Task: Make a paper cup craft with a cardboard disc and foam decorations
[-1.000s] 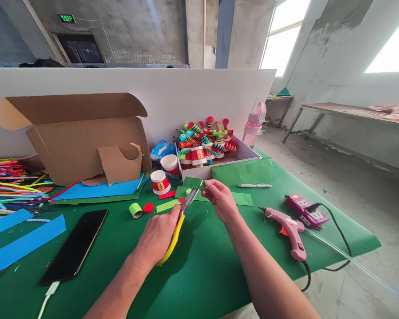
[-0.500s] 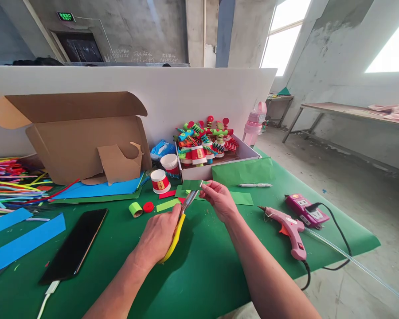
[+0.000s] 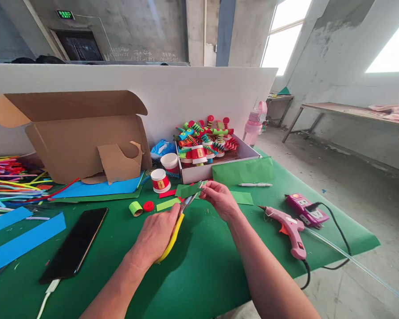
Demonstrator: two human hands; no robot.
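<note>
My left hand [image 3: 158, 232] is closed around the yellow handles of a pair of scissors [image 3: 174, 237], whose blades point away and to the right. At the blades is a small dark green paper piece [image 3: 190, 190]. My right hand [image 3: 219, 199] pinches the right end of that piece between thumb and fingers. Just beyond lie green paper strips [image 3: 242, 198], a light green strip [image 3: 168, 204] and some red paper [image 3: 167, 193]. A red round cap [image 3: 148, 206] and a light green paper roll [image 3: 135, 208] sit left of the scissors.
Right of my arms lie a pink glue gun [image 3: 287, 228] and a magenta power box [image 3: 306, 210] with a cord. A phone [image 3: 75, 243] is at left. Behind stand paper cups [image 3: 160, 180], a box of crafts [image 3: 196, 174], a cardboard box [image 3: 86, 141] and a pink bottle [image 3: 252, 128].
The green paper piece has tilted, its left end dropping slightly between the blades. The scissors and my left hand have shifted a little; my right hand stays almost in place.
</note>
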